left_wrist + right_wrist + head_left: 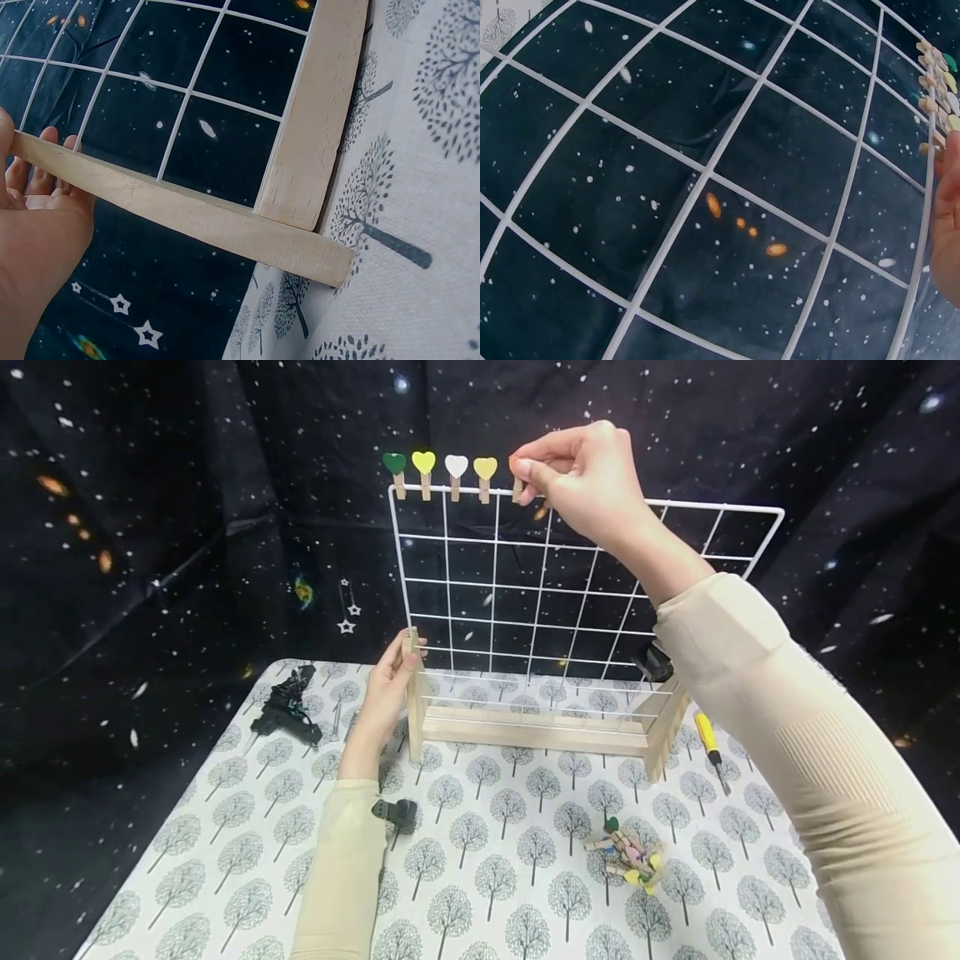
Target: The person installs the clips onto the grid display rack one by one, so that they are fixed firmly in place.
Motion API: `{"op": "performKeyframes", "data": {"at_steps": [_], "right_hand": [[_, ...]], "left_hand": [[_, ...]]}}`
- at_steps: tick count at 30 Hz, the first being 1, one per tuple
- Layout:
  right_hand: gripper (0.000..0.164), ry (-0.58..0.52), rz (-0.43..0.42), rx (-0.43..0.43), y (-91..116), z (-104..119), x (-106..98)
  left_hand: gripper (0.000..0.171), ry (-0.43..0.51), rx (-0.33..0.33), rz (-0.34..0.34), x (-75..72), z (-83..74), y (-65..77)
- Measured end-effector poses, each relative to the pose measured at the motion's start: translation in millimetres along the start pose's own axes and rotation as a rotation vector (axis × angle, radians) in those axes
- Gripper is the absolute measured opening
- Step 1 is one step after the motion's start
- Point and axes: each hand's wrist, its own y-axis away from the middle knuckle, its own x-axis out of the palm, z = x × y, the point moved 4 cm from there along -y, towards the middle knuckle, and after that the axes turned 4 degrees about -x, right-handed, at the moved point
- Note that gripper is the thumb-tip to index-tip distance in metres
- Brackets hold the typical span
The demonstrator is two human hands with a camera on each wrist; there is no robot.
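Observation:
My right hand (600, 477) pinches a small wooden clothespin (517, 489) with an orange heart, at the top wire of a white wire grid (735, 507). To its left along that wire stand several heart clothespins, with green (393, 463), yellow (423, 462), white (456, 466) and pale yellow (485, 468) hearts. The left hand (386, 681) grips the grid's left wooden post (415, 718); in the left wrist view its fingers curl behind the post (187, 214). In the right wrist view, the right hand (946, 232) shows at the right edge beside the clothespin row.
A loose pile of heart clothespins (633, 857) lies on the tree-print tablecloth (247, 827) in front of the stand's wooden base (532, 733). Right of the stand is a yellow screwdriver (705, 733). Tangled black gear (288, 706) sits at the left. A dark starry curtain (187, 527) hangs behind.

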Motion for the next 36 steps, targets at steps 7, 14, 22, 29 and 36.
{"op": "performKeyframes", "data": {"at_steps": [7,14,22,29,36], "right_hand": [[0.025,0.026,0.036,0.027,0.0,-1.9,0.9],[0.026,0.062,0.064,0.012,2.4,-1.8,2.0],[0.038,-0.04,0.06,0.102,5.0,-3.2,-1.0],[0.035,-0.286,-0.052,-0.003,32.5,6.9,-9.7],[0.022,-0.27,-0.076,-0.107,84.8,-13.3,-7.0]], "left_hand": [[0.051,-0.008,0.017,0.005,0.5,-1.7,0.4],[0.048,0.009,0.015,0.005,1.5,-1.5,0.4],[0.048,0.026,0.034,0.011,2.9,-2.3,-2.7],[0.05,0.005,0.01,0.005,4.7,-0.3,-2.8],[0.05,0.022,0.011,0.009,6.9,-0.4,-4.5]]}}
